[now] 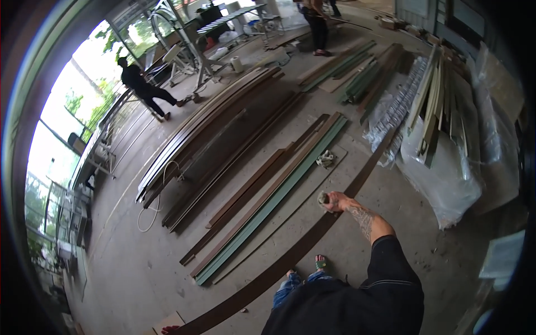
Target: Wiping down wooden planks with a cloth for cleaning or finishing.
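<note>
My right hand (336,202) is stretched out ahead of me, its fingers closed round a crumpled pale rag (322,197). Under it runs a long dark brown strip (296,251), which looks curved in this view. Whether the hand or the rag touches the strip I cannot tell. My left hand is out of sight. Just beyond lies another crumpled pale cloth (325,159), beside a green strip (268,204) and several brown strips (245,190) laid side by side on the floor.
A big stack of long brown profiles (209,131) lies further left. Plastic-wrapped bundles (444,173) stand at right. One person in dark clothes (144,86) is at far left, another (318,28) at the back. Something red (170,329) shows at the strip's near-left end.
</note>
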A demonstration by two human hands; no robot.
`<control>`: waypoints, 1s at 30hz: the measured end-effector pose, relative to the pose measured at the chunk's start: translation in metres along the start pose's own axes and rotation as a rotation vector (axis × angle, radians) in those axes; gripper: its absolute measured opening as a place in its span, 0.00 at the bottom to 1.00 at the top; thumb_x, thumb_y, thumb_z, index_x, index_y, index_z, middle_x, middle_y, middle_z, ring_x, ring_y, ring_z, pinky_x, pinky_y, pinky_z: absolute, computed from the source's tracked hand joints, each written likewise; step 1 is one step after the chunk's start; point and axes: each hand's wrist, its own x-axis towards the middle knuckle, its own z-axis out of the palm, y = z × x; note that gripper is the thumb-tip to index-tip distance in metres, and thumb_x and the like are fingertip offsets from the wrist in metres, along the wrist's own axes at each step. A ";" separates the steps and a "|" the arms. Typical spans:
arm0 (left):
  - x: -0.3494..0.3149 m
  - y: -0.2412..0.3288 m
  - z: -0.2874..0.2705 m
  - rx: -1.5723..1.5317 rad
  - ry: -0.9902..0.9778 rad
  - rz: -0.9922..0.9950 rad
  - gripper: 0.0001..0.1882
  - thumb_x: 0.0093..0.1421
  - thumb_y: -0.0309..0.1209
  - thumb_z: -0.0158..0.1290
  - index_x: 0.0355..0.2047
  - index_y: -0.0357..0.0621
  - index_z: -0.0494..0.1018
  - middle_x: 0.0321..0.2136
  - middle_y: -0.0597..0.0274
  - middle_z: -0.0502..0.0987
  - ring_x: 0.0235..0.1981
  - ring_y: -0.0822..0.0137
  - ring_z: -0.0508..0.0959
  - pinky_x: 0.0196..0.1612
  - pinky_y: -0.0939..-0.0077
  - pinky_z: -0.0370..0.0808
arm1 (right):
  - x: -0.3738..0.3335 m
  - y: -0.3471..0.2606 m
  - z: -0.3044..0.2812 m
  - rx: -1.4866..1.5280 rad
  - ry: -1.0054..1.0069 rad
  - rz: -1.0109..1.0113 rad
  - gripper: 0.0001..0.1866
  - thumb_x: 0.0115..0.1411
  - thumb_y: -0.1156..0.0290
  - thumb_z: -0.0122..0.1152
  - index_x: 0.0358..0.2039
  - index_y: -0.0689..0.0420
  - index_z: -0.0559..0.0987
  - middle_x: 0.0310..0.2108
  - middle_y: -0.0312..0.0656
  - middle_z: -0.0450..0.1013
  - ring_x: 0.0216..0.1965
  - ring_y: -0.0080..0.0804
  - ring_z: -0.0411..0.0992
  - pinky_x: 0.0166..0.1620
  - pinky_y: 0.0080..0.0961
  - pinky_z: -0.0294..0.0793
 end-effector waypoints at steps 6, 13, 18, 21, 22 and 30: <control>-0.018 0.051 -0.039 0.425 0.009 0.171 0.45 0.60 0.69 0.38 0.40 0.31 0.75 0.32 0.49 0.79 0.32 0.56 0.79 0.37 0.58 0.81 | 0.018 0.027 0.060 -0.093 -0.010 0.036 0.24 0.56 0.49 0.56 0.35 0.59 0.81 0.36 0.54 0.78 0.41 0.52 0.77 0.43 0.40 0.75; 0.013 0.009 0.042 -1.082 -0.081 -0.522 0.19 0.67 0.43 0.47 0.49 0.44 0.75 0.39 0.57 0.81 0.40 0.63 0.80 0.47 0.63 0.76 | 0.088 0.153 0.094 0.523 0.672 0.001 0.28 0.73 0.54 0.37 0.58 0.67 0.69 0.57 0.48 0.69 0.56 0.38 0.68 0.58 0.29 0.67; -0.008 0.046 0.046 -1.093 0.033 -0.358 0.45 0.62 0.69 0.29 0.66 0.48 0.57 0.59 0.50 0.67 0.61 0.49 0.65 0.62 0.43 0.59 | -0.011 -0.193 0.109 0.725 0.124 -0.286 0.20 0.72 0.61 0.44 0.54 0.63 0.74 0.50 0.49 0.74 0.49 0.39 0.72 0.54 0.33 0.70; -0.005 0.019 0.049 -1.249 0.004 -0.410 0.42 0.63 0.65 0.34 0.68 0.52 0.53 0.67 0.53 0.57 0.67 0.50 0.57 0.66 0.39 0.52 | -0.081 -0.302 0.178 0.009 -0.641 -0.542 0.27 0.57 0.76 0.56 0.58 0.64 0.65 0.57 0.55 0.63 0.57 0.46 0.63 0.59 0.39 0.64; -0.012 0.008 0.039 -1.281 0.022 -0.431 0.40 0.64 0.63 0.34 0.69 0.52 0.51 0.68 0.55 0.55 0.68 0.51 0.55 0.67 0.40 0.51 | -0.151 -0.418 0.177 -0.193 -0.073 -1.151 0.33 0.51 0.75 0.60 0.60 0.63 0.65 0.61 0.60 0.57 0.61 0.55 0.58 0.62 0.47 0.60; -0.046 -0.048 0.002 -1.323 0.010 -0.638 0.30 0.72 0.45 0.28 0.71 0.52 0.43 0.71 0.60 0.46 0.71 0.65 0.47 0.72 0.64 0.42 | -0.191 -0.615 0.270 -0.372 -0.389 -1.367 0.48 0.57 0.37 0.50 0.67 0.61 0.57 0.68 0.65 0.40 0.70 0.64 0.37 0.68 0.60 0.36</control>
